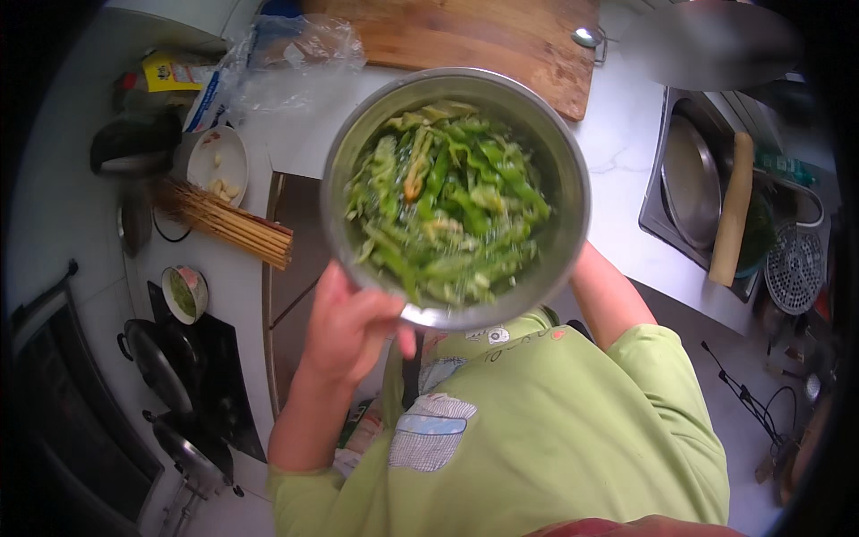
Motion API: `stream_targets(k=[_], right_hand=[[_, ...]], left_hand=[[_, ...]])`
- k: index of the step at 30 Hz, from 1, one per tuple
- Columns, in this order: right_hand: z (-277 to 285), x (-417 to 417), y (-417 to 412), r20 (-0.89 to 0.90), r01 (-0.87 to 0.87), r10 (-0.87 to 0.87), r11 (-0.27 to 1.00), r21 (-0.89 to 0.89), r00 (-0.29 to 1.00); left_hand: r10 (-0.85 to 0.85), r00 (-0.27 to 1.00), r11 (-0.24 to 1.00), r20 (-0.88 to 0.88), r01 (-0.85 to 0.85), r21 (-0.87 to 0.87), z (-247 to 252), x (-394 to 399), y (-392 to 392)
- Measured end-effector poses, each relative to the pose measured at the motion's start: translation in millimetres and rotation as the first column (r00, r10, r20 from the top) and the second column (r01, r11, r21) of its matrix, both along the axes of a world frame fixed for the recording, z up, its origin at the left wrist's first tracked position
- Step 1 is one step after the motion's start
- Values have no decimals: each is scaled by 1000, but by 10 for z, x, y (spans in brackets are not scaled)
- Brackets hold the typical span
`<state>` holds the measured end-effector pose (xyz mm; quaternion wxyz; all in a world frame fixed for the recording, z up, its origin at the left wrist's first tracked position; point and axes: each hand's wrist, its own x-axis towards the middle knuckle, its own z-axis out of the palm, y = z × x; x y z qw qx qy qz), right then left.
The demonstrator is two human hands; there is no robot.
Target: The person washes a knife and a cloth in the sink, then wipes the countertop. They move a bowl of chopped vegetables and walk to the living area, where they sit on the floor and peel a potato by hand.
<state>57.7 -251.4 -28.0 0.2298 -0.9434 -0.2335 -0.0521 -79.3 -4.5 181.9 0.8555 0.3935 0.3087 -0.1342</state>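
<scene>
A round stainless steel bowl (572,268) is held up in front of my body, above the counter's edge. Sliced green peppers (463,194) lie in it in what looks like water, with an orange piece among them. My left hand (356,322) grips the near left part of the rim, the thumb over it and other fingers below. On the right side my right hand (582,258) reaches the bowl; the bowl hides most of it, so its fingers do not show.
Behind the bowl lies a wooden cutting board (470,33), beside a clear plastic bag (288,74). Left are a bowl of garlic (219,164), bamboo sticks (235,225) and pans on a hob (158,362). Right, a rolling pin (731,208) lies across the sink (654,201).
</scene>
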Motion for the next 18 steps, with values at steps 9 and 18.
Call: stream_targets(k=[9,18], right_hand=[[-109,-29,30,118,-25,42,990,-141,992],[-102,-13,38,92,-34,51,983,-180,994]], left_hand=[[95,990,995,109,-98,28,-1075,989,-93],[191,973,980,131,-197,39,-1530,2029,-126]])
